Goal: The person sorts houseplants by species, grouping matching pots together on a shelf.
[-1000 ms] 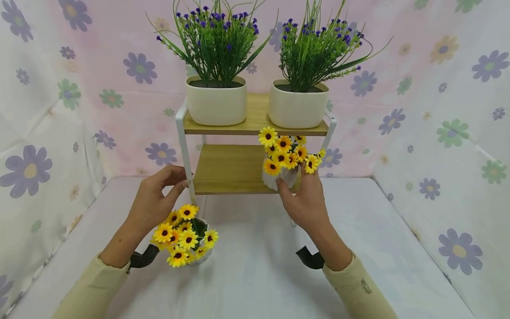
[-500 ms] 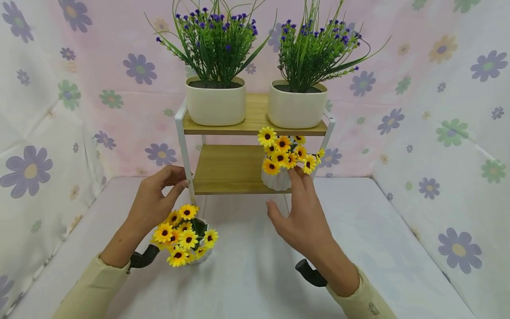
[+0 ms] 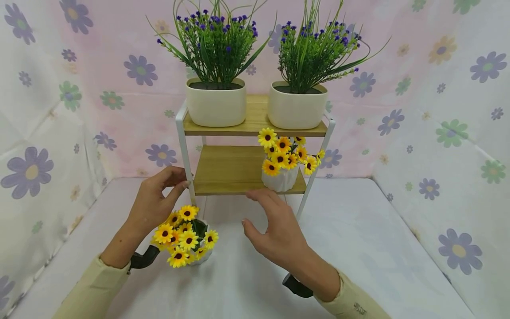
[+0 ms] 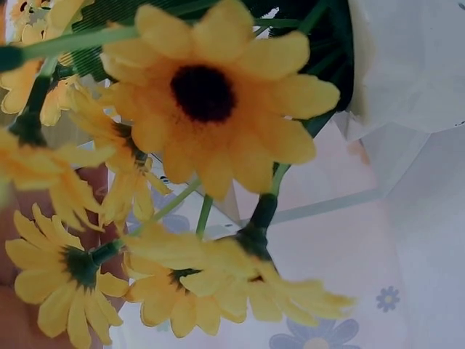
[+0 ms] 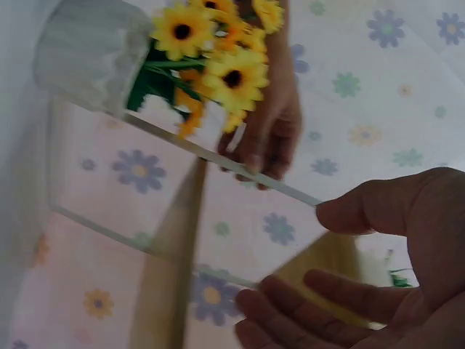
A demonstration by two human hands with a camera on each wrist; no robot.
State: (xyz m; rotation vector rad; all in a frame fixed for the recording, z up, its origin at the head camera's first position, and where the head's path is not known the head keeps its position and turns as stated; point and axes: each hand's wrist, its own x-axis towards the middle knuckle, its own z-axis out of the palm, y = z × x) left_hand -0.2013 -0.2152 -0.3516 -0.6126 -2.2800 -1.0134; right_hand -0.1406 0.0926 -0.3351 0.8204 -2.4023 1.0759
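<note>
My left hand (image 3: 153, 201) pinches the white front left leg (image 3: 184, 153) of a two-tier plant shelf (image 3: 227, 170). In the right wrist view, that left hand (image 5: 272, 138) shows at the leg beyond the flowers. My right hand (image 3: 279, 232) holds nothing, its thumb and fingers spread in front of the lower board. A white pot of yellow artificial sunflowers (image 3: 279, 179) sits at the right end of that board. A second sunflower pot (image 3: 187, 239) stands on the table below my left hand; its blooms (image 4: 218, 102) fill much of the left wrist view.
Two cream planters with purple flowers, one left (image 3: 216, 104) and one right (image 3: 299, 108), stand on the top board (image 3: 256, 108). The white table (image 3: 378, 248) is enclosed by floral-print cloth walls (image 3: 446, 110). Black wrist mounts (image 3: 145, 257) stick out by both wrists.
My right hand has let go of the sunflower pot on the lower board and drawn back, down and left. That pot stays on the board. My left hand has stayed on the leg.
</note>
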